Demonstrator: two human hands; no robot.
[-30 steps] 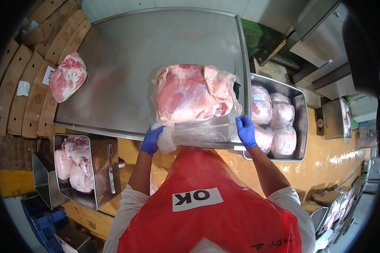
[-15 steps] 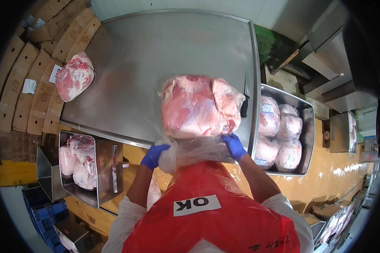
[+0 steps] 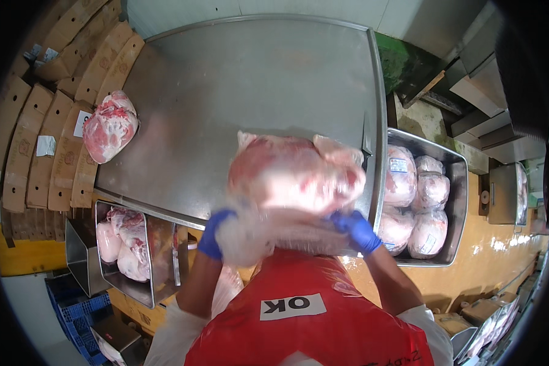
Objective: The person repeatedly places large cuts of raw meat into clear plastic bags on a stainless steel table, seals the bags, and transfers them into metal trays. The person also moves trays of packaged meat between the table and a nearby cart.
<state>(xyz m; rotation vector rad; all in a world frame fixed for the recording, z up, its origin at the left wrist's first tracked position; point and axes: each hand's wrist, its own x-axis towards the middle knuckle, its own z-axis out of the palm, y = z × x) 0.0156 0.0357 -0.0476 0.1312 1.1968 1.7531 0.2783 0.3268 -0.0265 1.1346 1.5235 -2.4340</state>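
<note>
A large piece of raw meat (image 3: 287, 174), pink with white fat, lies near the front edge of the steel table (image 3: 250, 73). It is smeared by motion. Clear plastic wrapping (image 3: 274, 232) bunches along its near side, between my gloved hands. My left hand (image 3: 215, 235), in a blue glove, is closed on the left end of this plastic. At the other end, my right hand (image 3: 358, 232), also blue-gloved, grips the plastic beside the meat's lower right corner. A knife (image 3: 366, 135) lies at the table's right edge, its dark handle close to the meat.
Another meat piece (image 3: 111, 128) sits at the table's left edge against stacked cardboard boxes (image 3: 39, 143). At right, a steel tub (image 3: 460, 201) holds several wrapped pieces. A steel bin (image 3: 143, 293) with unwrapped meat stands at lower left, near blue crates (image 3: 73, 317).
The meat has shifted toward me and now blurs with motion. Both hands stay on the plastic. The whole view has shifted slightly.
</note>
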